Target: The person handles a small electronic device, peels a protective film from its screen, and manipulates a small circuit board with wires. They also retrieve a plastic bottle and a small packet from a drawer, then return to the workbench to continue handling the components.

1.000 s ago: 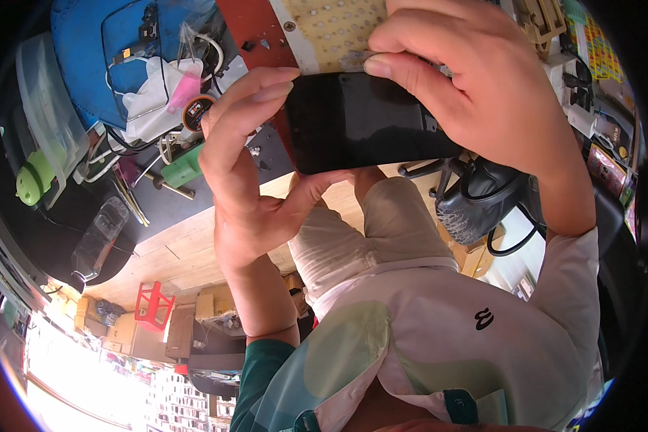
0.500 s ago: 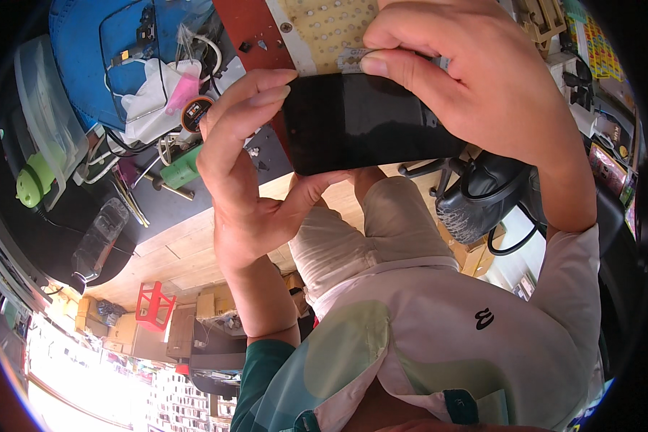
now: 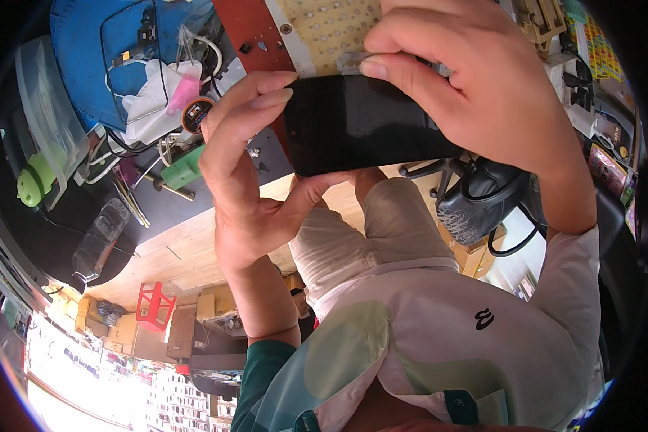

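Note:
A black smartphone (image 3: 363, 129) lies sideways in the air above my lap, its dark glossy face showing. My left hand (image 3: 241, 173) grips the left end, fingers at the top left corner and thumb along the bottom edge. Between the thumb and bent forefinger of my right hand (image 3: 475, 86) is a thin, shiny razor blade (image 3: 351, 63), held at the phone's upper long edge. Whether the blade's edge is in the seam cannot be made out. My right hand covers the phone's upper right part.
Beyond the phone lies a perforated yellowish pad (image 3: 324, 29) beside a red strip (image 3: 248, 36) with small fragments. A blue round mat (image 3: 86, 57) at left bears cables and a white-pink piece. Nearby are a green-handled tool (image 3: 183, 169) and a clear plastic case (image 3: 101, 241). A black chair (image 3: 475, 205) stands right.
The razor blade has tilted and shifted slightly along the phone's upper edge with my right fingers. The phone has moved very little, and my left hand keeps its grip.

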Demonstrator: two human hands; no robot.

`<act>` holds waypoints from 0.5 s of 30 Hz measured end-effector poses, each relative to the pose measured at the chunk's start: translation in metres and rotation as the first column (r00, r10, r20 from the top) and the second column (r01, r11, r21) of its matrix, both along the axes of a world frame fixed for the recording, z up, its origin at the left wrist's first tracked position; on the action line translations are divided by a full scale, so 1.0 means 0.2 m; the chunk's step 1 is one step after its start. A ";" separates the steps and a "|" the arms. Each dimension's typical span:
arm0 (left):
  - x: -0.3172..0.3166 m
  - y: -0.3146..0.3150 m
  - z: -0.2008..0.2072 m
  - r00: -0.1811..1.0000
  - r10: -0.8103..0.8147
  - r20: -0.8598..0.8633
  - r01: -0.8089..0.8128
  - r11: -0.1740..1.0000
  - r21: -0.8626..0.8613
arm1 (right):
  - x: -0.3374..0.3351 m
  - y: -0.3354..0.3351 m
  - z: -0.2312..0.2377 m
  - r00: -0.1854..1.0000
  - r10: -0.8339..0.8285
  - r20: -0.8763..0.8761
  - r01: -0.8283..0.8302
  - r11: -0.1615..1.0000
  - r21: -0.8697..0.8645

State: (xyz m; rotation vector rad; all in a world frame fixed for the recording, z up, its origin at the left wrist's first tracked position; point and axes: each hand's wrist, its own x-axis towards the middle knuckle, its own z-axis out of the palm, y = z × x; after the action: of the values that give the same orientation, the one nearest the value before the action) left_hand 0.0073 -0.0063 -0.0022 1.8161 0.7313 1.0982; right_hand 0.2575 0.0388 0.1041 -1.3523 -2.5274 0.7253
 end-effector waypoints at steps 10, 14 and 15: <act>0.02 0.01 0.01 0.996 0.021 0.086 -0.021 1.000 -0.007 | -0.01 -0.09 -0.08 0.982 0.138 0.132 -0.191 0.750 0.633; 0.02 0.01 0.02 0.997 0.017 0.076 -0.017 1.000 0.000 | 0.01 -0.08 -0.10 0.972 0.136 0.193 -0.225 0.784 0.578; 0.02 0.01 0.02 0.997 0.018 0.080 -0.018 1.000 -0.003 | 0.04 -0.07 -0.09 0.967 0.161 0.195 -0.239 0.834 0.497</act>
State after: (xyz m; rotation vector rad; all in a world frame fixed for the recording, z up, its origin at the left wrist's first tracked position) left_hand 0.0105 -0.0042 0.0016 1.7561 0.7020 1.1749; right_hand 0.2658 0.0252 0.0863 -0.9888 -2.7211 -0.0540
